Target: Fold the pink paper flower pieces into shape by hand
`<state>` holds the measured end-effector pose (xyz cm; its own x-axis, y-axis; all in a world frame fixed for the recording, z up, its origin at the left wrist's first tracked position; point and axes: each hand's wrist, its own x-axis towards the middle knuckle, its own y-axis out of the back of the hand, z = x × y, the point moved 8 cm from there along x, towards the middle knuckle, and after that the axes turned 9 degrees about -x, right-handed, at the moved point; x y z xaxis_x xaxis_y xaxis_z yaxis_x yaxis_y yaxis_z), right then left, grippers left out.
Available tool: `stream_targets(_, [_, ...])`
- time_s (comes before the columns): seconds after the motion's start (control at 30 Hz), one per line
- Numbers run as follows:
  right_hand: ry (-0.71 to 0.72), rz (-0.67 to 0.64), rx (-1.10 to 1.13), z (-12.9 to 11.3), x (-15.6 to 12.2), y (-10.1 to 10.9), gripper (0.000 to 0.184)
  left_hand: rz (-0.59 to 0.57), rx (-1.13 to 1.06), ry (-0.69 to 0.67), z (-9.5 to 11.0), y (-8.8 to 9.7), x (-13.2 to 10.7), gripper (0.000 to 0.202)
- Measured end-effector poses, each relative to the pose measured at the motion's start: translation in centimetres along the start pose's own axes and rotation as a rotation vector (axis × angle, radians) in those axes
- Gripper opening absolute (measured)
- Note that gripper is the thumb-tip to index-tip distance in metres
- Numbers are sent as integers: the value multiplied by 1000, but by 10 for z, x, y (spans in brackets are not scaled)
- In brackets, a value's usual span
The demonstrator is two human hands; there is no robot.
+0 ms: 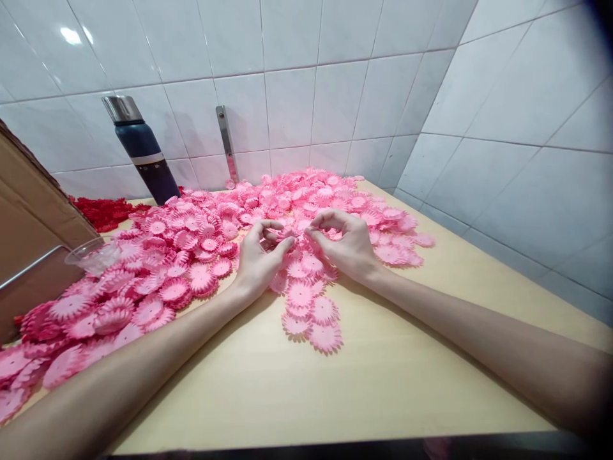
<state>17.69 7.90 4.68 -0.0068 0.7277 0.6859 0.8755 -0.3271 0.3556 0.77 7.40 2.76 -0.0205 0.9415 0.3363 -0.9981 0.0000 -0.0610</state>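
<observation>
A big heap of pink flower-shaped pieces (201, 249) covers the back and left of a pale wooden table (383, 358). Both my hands rest in the middle of the heap, close together. My left hand (258, 255) has its fingers curled, thumb and forefinger pinching toward a pink piece (292, 237) between the hands. My right hand (342, 243) is also curled, its fingertips meeting the same spot. What exactly each pinch holds is too small to make out.
A dark blue flask with a steel cap (141, 150) stands at the back left by the tiled wall. Red pieces (108, 214) lie beside it. A cardboard box (33, 223) and a clear plastic cup (93, 255) sit at the left.
</observation>
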Motion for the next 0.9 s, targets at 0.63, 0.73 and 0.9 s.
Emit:
stream_targets(0.63, [157,-44,7,-14,-3,-3,8,-43,45,-17,-3,1,3,24])
stream_targets(0.73, [63,28,-11,-9,-1,1,10,-45,88,-87,4,-1,2,23])
stream_targets(0.9, [117,-57,37,-16,0,-5,7,-15,124,-107,5,3,1,24])
